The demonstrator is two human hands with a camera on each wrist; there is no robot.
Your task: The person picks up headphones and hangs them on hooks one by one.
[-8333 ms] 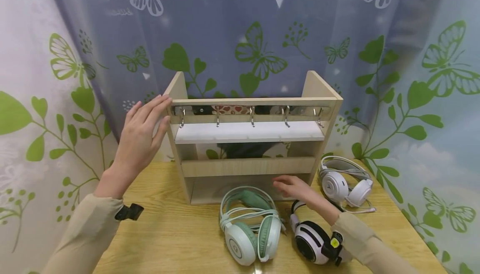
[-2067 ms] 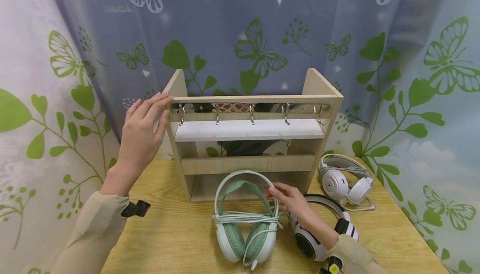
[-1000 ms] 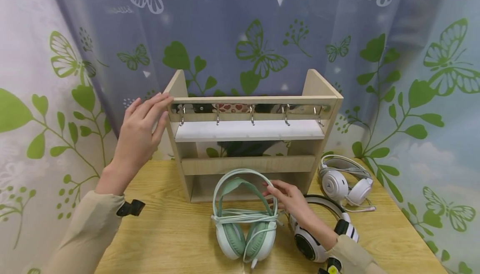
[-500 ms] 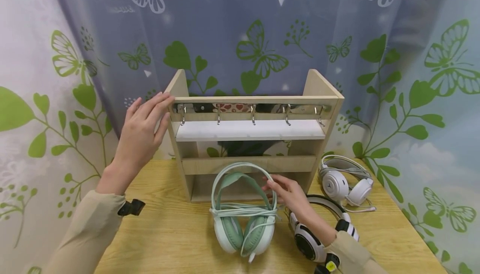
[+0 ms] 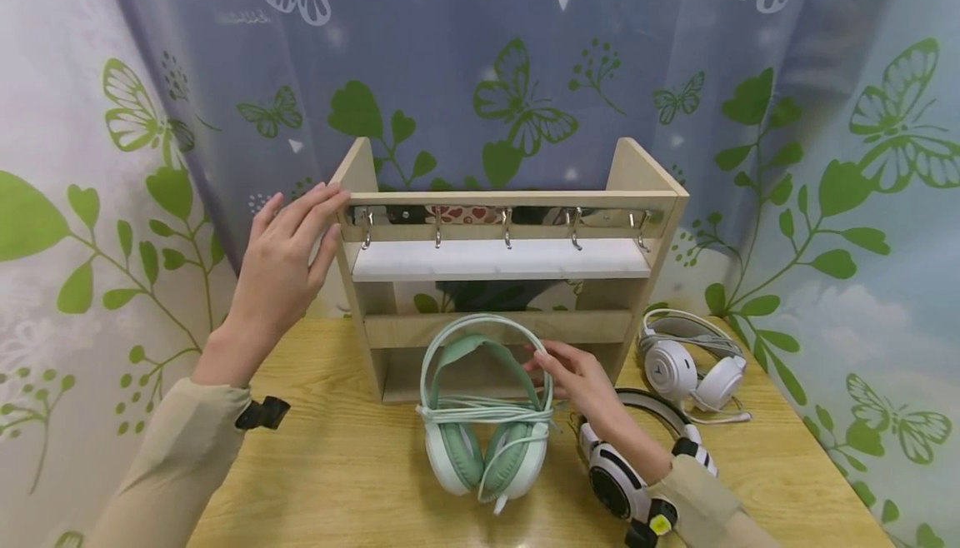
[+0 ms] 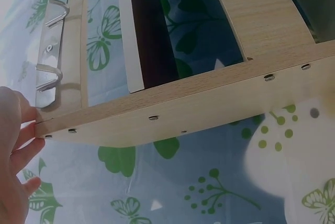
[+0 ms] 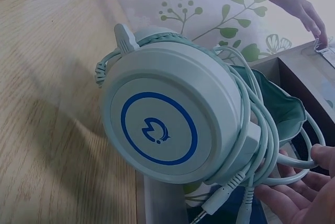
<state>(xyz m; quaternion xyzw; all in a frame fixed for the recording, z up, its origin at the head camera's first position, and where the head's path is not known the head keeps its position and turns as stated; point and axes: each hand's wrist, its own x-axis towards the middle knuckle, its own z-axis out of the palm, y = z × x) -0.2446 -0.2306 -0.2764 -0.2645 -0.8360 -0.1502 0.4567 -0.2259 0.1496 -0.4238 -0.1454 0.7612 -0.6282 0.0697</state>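
My right hand [image 5: 585, 386] pinches the headband of a mint-green headset [image 5: 447, 448] on its right side, thumb and fingers around the band. The headset is upright in front of the wooden shelf, earcups down, its cable wound across between them. In the right wrist view a round earcup [image 7: 157, 130] fills the middle, with cable plugs [image 7: 222, 198] dangling beside it and a shadow on the table. My left hand [image 5: 281, 269] rests with extended fingers on the upper left corner of the wooden shelf [image 5: 495, 329]. Metal hooks [image 5: 507, 230] line the shelf's top rail.
A white-and-black headset [image 5: 618, 490] lies on the table [image 5: 322, 465] beneath my right forearm. Farther back on the right is a white headset [image 5: 671, 371] with a boom microphone. A butterfly-patterned curtain [image 5: 427, 48] stands behind and on both sides.
Earlier the mint-green headset lay on the table, right hand free above it. It was then gripped and tipped upright; lately it rises slightly toward the shelf. The left hand stays put.
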